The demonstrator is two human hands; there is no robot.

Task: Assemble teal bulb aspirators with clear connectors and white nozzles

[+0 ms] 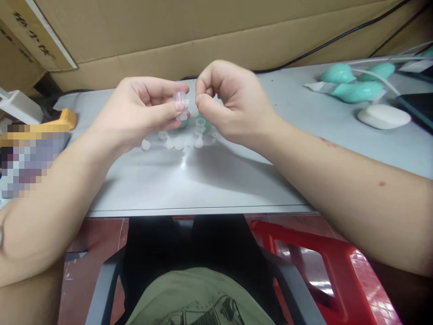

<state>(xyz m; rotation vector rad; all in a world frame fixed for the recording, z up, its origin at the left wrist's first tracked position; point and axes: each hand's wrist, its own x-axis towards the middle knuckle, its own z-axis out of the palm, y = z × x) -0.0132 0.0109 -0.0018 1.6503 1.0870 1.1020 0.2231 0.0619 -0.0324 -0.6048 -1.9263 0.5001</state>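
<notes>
In the head view my left hand (130, 110) pinches a small clear plastic cup (180, 100) between thumb and fingers, above the table. Close beside it, to the right, my right hand (235, 99) is closed, thumb pressed to the curled fingers. Whatever its fingertips may hold cannot be made out. Beneath both hands, a loose clear cup (200, 125) stands on the table among several small whitish plastic pieces. A round white piece (146, 145) lies at the left of this group. Part of a turquoise object (184, 123) shows behind my left fingers.
Several turquoise rounded objects (360, 91) and a white computer mouse (384, 116) lie on the grey table (216, 194) at right. A black cable (324, 43) runs along the cardboard (203, 22) behind. At left is a yellow-edged item (67, 119); below right, a red plastic stool (314, 243).
</notes>
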